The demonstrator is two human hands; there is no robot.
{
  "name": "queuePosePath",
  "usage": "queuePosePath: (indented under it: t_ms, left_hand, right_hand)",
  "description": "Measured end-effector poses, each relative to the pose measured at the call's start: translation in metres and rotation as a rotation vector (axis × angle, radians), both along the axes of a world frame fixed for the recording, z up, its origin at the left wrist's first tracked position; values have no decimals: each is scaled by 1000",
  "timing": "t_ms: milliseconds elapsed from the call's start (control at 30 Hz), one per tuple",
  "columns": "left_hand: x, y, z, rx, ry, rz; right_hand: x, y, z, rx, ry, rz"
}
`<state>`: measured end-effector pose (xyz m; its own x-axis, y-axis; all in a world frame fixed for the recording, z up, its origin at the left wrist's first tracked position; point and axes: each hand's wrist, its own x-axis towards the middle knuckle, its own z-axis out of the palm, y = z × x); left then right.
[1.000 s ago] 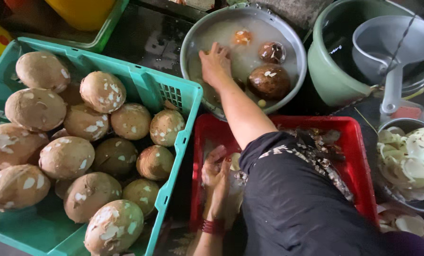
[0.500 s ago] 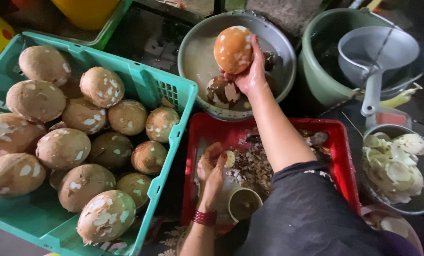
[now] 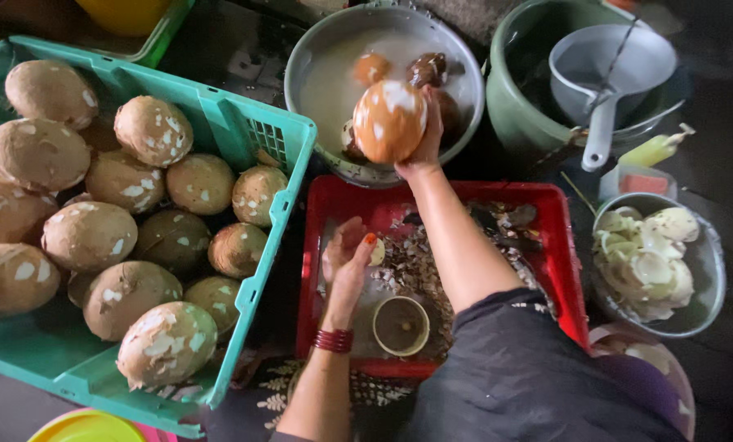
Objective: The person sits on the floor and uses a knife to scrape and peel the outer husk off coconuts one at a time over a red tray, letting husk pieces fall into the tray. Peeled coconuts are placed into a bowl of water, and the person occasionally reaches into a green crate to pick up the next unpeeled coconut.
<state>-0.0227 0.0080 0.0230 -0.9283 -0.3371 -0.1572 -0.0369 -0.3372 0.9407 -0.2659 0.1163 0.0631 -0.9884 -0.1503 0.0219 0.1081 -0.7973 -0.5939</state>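
Nearest the camera, the left hand [image 3: 346, 262] hangs over the red tray [image 3: 565, 270], fingers loosely curled and a little apart, palm turned inward. It grips nothing that can be made out; a small pale piece sits just beside the fingertips, touching or not cannot be told. Under it the tray holds a litter of brown husk scraps [image 3: 420, 266] and a small round cup [image 3: 400, 326] — signs that peeling has been going on here.

To the left, the green crate [image 3: 280, 192] is piled with husked coconuts [image 3: 88, 236], brown with white patches; by the look of it, most of the stock is not yet dealt with. To the right, a metal bowl [image 3: 710, 278] holds white coconut pieces [image 3: 645, 266] — a modest share done, I judge.

Farther out, the right hand [image 3: 422, 146] is stretched to the grey basin [image 3: 465, 74] and clamped on one coconut [image 3: 389, 120]. The fingers wrap its right side and back, the thumb below, so the nut sits against the palm and bulges left of the hand. It is held above the basin's milky water, clear of the surface as far as can be seen, with several smaller brown nuts [image 3: 428, 69] floating just behind it.

Beyond, to the right, a green tub [image 3: 514, 106] holds a grey ladle [image 3: 608, 74].
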Motion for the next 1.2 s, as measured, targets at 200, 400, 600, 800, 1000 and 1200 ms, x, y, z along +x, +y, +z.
queuePosePath:
  t_ms: [200, 400, 600, 800, 1000, 1200]
  left_hand:
    - [20, -20, 70, 486, 144, -227]
    - [55, -6, 78, 205, 259, -312]
    - [91, 12, 97, -670, 209, -238]
    - [101, 24, 110, -1104, 128, -196]
    - [101, 2, 83, -886, 292, -192]
    - [89, 4, 41, 22, 286, -427]
  right_hand:
    - [138, 34, 28, 387, 277, 184]
    - [243, 103, 51, 1516, 956, -28]
    - [246, 220, 33, 1482, 129, -115]
    - [254, 200, -41, 1777, 413, -114]
    - [182, 188, -43, 1793, 595, -317]
    - [161, 194, -28, 2246, 453, -167]
